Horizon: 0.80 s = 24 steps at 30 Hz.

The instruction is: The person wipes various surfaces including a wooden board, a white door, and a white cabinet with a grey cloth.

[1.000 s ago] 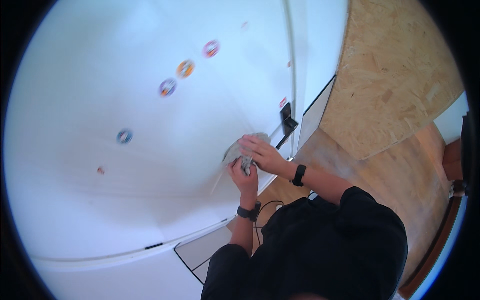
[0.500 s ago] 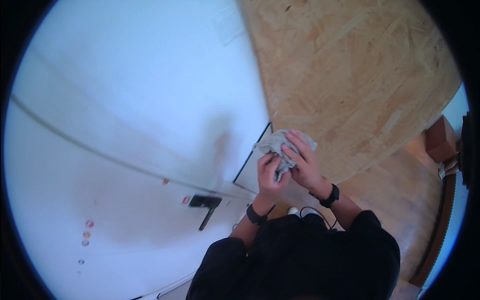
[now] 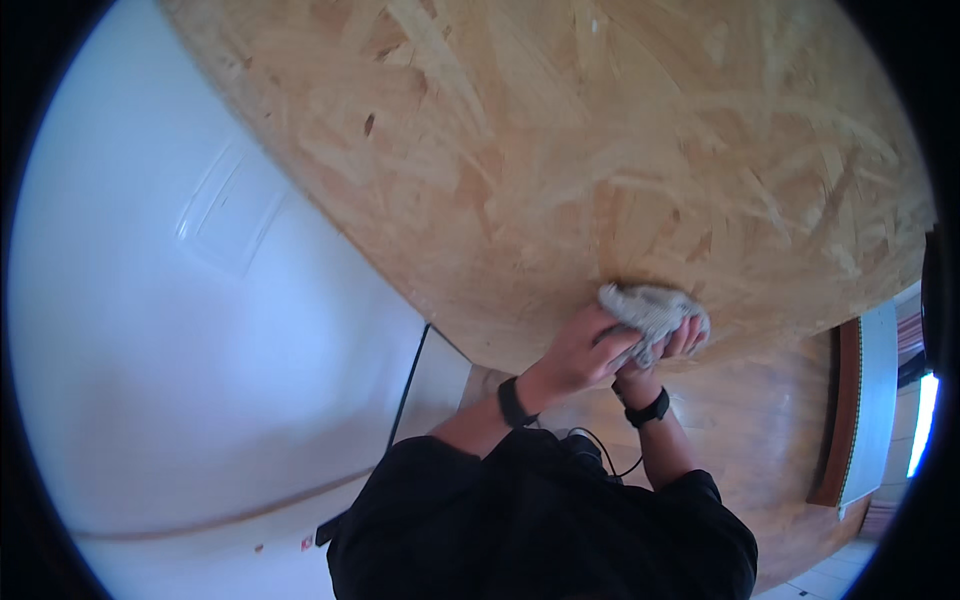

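Both hands have the gray cloth (image 3: pixel 648 308) bunched up between them. It is in front of the low part of the board (image 3: pixel 520 190); I can't tell if they touch. The left hand (image 3: pixel 583 350) has its fingers curled in on the cloth's left side. The right hand (image 3: pixel 688 337) has its fingers bent around the right end. It seems best to hold tight, tuck in loose bits, and go gently, since the board looks rough and might snag it.

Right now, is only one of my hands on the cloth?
No, the left hand and the right hand both grip the grey cloth.
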Each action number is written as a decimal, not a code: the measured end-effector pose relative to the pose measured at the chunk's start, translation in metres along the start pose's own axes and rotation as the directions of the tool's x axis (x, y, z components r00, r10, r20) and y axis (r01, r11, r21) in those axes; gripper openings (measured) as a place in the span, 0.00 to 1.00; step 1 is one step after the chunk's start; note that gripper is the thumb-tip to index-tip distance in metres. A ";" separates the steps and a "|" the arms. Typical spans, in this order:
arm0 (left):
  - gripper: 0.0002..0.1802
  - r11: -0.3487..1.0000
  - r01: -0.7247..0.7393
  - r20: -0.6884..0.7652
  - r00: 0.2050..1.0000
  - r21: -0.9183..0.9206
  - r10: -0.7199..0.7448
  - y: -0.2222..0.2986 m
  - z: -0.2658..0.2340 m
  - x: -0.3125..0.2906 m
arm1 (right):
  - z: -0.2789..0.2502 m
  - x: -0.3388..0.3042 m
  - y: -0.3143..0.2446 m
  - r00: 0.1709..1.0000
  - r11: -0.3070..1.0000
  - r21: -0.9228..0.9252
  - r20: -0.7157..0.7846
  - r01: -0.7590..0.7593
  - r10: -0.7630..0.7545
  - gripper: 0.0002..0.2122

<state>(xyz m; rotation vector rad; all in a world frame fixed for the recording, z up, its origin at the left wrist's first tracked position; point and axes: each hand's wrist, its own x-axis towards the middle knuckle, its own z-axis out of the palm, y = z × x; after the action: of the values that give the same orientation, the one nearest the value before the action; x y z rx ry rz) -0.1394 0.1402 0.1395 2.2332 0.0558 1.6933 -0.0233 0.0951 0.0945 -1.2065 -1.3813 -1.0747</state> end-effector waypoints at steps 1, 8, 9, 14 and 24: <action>0.26 1.000 -0.005 -0.007 1.000 -0.011 0.004 -0.001 -0.007 -0.005 | 0.000 -0.008 -0.002 1.000 1.000 -0.010 0.001 0.009 -0.009 0.20; 0.22 0.955 0.173 0.023 0.983 0.242 -0.184 -0.012 -0.055 -0.063 | 0.008 -0.020 -0.050 0.891 0.976 0.160 0.408 0.145 -0.199 0.22; 0.21 0.901 0.181 -0.042 0.983 0.395 -0.179 -0.017 -0.060 -0.073 | 0.018 -0.013 -0.062 0.875 0.965 0.216 0.427 0.147 -0.229 0.24; 0.17 0.729 0.675 -0.449 0.620 -0.114 -0.644 -0.026 -0.091 -0.098 | 0.053 0.033 -0.105 0.668 0.877 0.322 0.568 0.357 -0.481 0.22; 0.20 0.449 0.865 -0.773 0.440 0.226 -0.458 0.000 -0.091 -0.040 | 0.043 0.068 -0.129 0.855 0.837 0.546 0.419 0.032 -0.306 0.20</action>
<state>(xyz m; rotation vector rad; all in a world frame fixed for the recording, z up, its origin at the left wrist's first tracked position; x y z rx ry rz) -0.2365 0.1531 0.1240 1.3707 1.7070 1.8763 -0.1588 0.1314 0.1539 -0.9792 -2.0568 -0.4390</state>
